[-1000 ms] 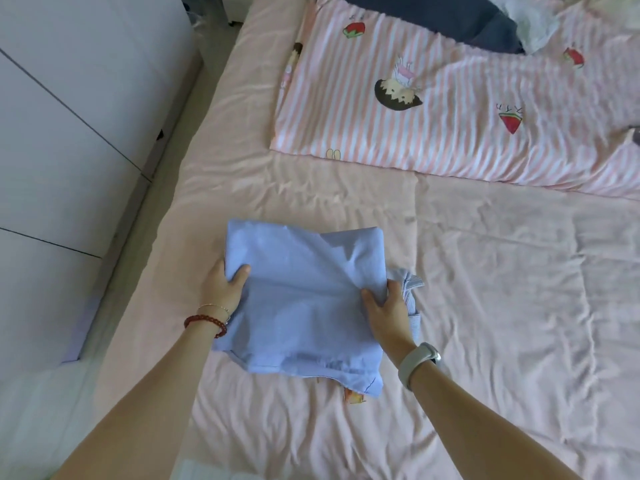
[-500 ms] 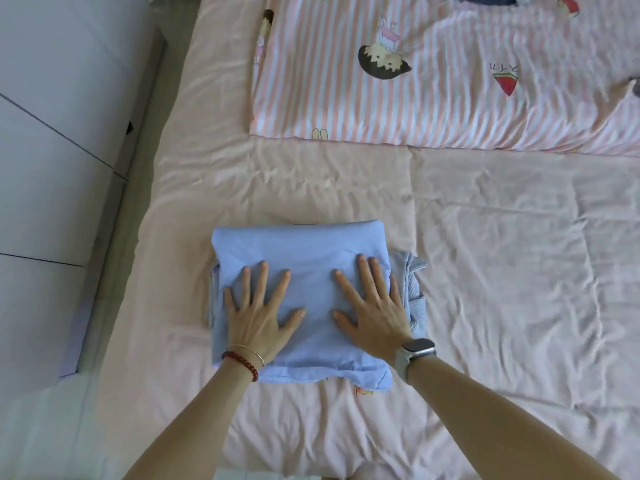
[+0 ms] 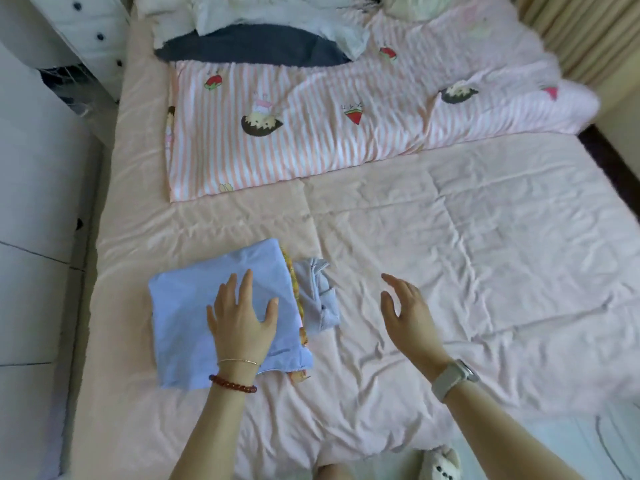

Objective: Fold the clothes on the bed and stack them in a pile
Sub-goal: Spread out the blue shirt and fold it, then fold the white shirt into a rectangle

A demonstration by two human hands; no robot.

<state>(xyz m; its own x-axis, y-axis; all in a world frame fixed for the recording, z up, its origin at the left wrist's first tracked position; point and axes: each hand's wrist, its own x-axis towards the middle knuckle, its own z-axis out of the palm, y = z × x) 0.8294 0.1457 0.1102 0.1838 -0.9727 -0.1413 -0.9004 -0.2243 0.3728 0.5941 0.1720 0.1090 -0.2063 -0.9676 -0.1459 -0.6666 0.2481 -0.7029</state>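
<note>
Down near the foot of the wide bed with its wrinkled pale pink sheet point(image 3: 450, 271), a folded light blue cotton garment point(image 3: 187, 313) lies on top of a small pile. The person's left hand point(image 3: 240, 323) rests flat on this blue fold, palm down, fingers straight and spread, the thumb pointing toward the right edge of the cloth. A thin gold chain bracelet point(image 3: 239, 361) and a dark red beaded bracelet point(image 3: 232, 383) sit on the left wrist. Under the blue piece, a thin strip of yellow and orange patterned fabric point(image 3: 298, 299) peeks out along the right edge, and a crumpled grey-blue garment point(image 3: 317, 299) sticks out just beside it, touching the pile.

The right hand point(image 3: 407, 313) hangs in the air to the right of the pile, apart from the clothes, fingers relaxed and slightly bent, holding nothing. A beige-strapped wristwatch point(image 3: 453, 375) is on the right wrist.

Farther up the bed lies a folded pink and white striped quilt printed with cartoon faces and strawberries point(image 3: 311, 133). Beyond it, a dark navy blanket point(image 3: 249, 46) lies at the head end with loose white cloth point(image 3: 277, 19) heaped on it. White cabinet panels point(image 3: 34, 168) stand along the left side of the bed, and a fluffy animal-faced slipper point(image 3: 440, 464) shows at the bottom edge.
</note>
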